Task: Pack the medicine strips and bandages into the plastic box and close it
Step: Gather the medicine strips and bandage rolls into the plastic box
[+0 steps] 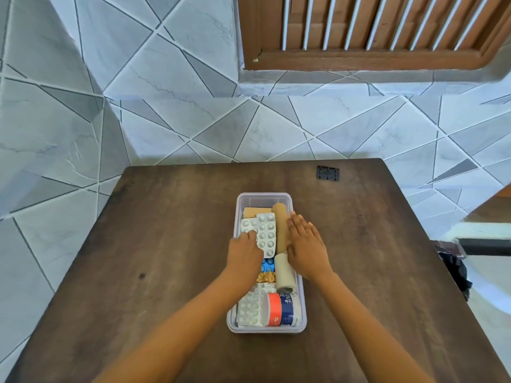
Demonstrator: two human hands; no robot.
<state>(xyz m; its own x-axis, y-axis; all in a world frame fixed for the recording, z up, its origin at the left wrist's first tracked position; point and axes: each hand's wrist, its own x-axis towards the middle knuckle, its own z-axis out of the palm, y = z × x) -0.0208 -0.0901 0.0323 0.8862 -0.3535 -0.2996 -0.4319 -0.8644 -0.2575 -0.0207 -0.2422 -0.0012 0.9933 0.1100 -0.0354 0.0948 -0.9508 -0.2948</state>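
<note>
A clear plastic box (pixel 264 198) stands open in the middle of the brown table (pixel 166 244). Inside lie silver medicine strips (pixel 266 233), a blue strip (pixel 267 265), a gold strip (pixel 266 277), another silver strip (pixel 250 308), tan bandage rolls (pixel 280 225), a pale roll (pixel 284 275) and a red-and-blue adhesive tape roll (pixel 279 309). My left hand (pixel 244 254) rests fingertips down on the upper silver strips. My right hand (pixel 305 244) lies flat, fingers apart, over the box's right wall beside the tan roll. No lid is visible.
A small black square object (pixel 328 173) lies near the table's far right edge. A tiled wall stands behind the table, with a wooden shutter (pixel 373 31) above. A dark bundle (pixel 453 269) sits off the table's right edge.
</note>
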